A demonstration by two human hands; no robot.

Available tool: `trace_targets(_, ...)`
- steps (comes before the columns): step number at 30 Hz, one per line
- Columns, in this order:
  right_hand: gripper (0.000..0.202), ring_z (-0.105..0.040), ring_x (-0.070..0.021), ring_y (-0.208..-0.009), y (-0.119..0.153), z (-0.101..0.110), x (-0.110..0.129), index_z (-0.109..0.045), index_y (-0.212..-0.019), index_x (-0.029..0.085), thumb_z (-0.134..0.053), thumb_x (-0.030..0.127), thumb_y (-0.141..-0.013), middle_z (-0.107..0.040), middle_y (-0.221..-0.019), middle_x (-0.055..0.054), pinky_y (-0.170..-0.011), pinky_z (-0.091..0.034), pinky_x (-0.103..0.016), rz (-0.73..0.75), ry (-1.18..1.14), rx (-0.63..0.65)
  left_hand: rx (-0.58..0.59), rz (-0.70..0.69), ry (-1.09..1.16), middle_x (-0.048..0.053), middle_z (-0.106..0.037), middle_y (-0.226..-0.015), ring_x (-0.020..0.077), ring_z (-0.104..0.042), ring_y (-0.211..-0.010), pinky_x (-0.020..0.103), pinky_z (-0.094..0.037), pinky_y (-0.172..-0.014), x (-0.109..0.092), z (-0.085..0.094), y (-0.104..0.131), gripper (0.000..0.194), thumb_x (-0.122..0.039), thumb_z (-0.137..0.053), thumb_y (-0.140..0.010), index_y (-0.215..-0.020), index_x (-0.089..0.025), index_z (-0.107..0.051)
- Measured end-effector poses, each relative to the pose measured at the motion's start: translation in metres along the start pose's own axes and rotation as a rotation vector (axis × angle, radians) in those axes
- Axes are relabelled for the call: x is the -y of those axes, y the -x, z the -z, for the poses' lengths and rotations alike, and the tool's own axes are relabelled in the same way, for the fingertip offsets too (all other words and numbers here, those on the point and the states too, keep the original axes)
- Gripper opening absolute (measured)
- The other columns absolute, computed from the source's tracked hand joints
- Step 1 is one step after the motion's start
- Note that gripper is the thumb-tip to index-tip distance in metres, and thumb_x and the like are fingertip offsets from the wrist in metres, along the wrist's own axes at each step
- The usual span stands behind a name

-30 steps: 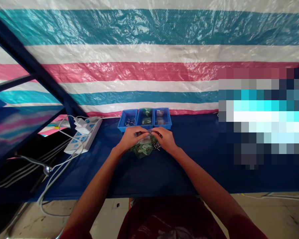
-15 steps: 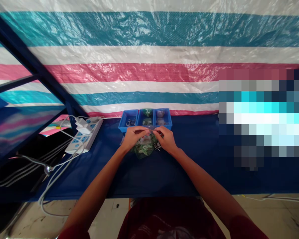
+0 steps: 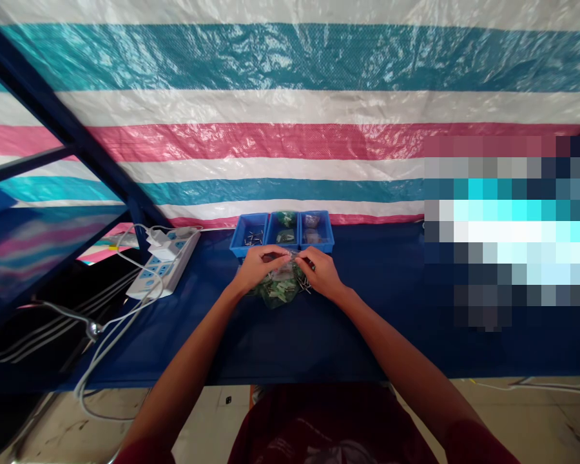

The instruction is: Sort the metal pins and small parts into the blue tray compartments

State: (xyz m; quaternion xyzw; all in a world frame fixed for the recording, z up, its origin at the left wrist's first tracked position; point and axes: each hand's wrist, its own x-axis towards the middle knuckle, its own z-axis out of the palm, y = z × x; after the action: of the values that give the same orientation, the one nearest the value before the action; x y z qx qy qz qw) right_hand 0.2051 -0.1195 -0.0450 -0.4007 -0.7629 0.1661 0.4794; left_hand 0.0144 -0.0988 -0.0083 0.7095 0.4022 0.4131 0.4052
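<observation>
My left hand (image 3: pixel 260 265) and my right hand (image 3: pixel 319 269) meet fingertip to fingertip, pinching a small clear plastic bag (image 3: pixel 292 255) between them. What is inside that bag is too small to make out. Below my hands on the table lies a green plastic bag (image 3: pixel 280 298) with pale, short pieces in or on it. Thin metal pieces like screws or pins (image 3: pixel 305 283) are strewn beside it, partly under my right hand. Just beyond my hands stand three blue bins in a row: the left bin (image 3: pixel 236 240) holds loose metal pieces, the middle and right ones bagged items.
A white power strip (image 3: pixel 149 283) with plugs and looping white cables (image 3: pixel 120 316) lies to the left on the dark blue table (image 3: pixel 367 322). A blue metal frame (image 3: pixel 72 145) slants at the left. Striped plastic sheeting (image 3: pixel 280 138) hangs behind. The right side is pixelated.
My fingertips have drawn slightly closer together on the clear bag, my right fingers curling in a little. The bins and green bag stay where they were.
</observation>
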Motion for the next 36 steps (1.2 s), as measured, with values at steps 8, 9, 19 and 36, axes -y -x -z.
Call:
trace_targets(8,0.028,-0.056,-0.017,-0.067,0.0,0.0,0.006,-0.063,-0.08,0.021,-0.048,0.041,-0.094,-0.06,-0.073,-0.004,-0.064,-0.045,-0.028,-0.065,-0.044,-0.041,0.021,0.011,0.021,0.004,-0.069,-0.068,0.0122,-0.058,-0.051,0.024,-0.052,-0.05,-0.002,0.002,-0.002,0.032,-0.046,-0.076,-0.071,-0.076,-0.014,-0.072)
trace_targets(9,0.028,-0.057,-0.0172,-0.067,0.0,0.001,0.007,-0.063,-0.082,0.021,-0.048,0.042,-0.093,-0.061,-0.074,-0.004,-0.064,-0.045,-0.029,-0.087,-0.064,-0.048,0.012,0.009,0.025,0.004,-0.069,-0.067,0.0121,-0.057,-0.05,0.024,-0.051,-0.049,-0.002,0.002,-0.002,0.033,-0.047,-0.076,-0.071,-0.075,-0.015,-0.072)
trace_targets(19,0.026,-0.055,-0.013,-0.047,-0.006,0.004,0.007,-0.06,-0.074,0.02,-0.064,0.045,-0.079,-0.06,-0.058,0.002,-0.046,-0.046,-0.026,-0.392,-0.559,0.0,-0.008,0.015,0.022,0.003,-0.07,-0.068,0.012,-0.059,-0.052,0.023,-0.051,-0.051,-0.006,0.0,0.0,0.028,-0.039,-0.078,-0.072,-0.086,-0.016,-0.073)
trace_targets(36,0.022,-0.062,-0.0149,-0.054,-0.009,0.012,-0.002,-0.066,-0.095,0.018,-0.053,0.031,-0.083,-0.069,-0.072,-0.001,-0.058,-0.051,-0.028,-0.536,-0.274,-0.285,-0.164,-0.005,-0.055,0.007,-0.072,-0.081,0.0175,-0.065,-0.066,0.025,-0.05,-0.053,0.005,0.004,-0.004,0.037,-0.05,-0.062,-0.083,-0.092,-0.015,-0.071)
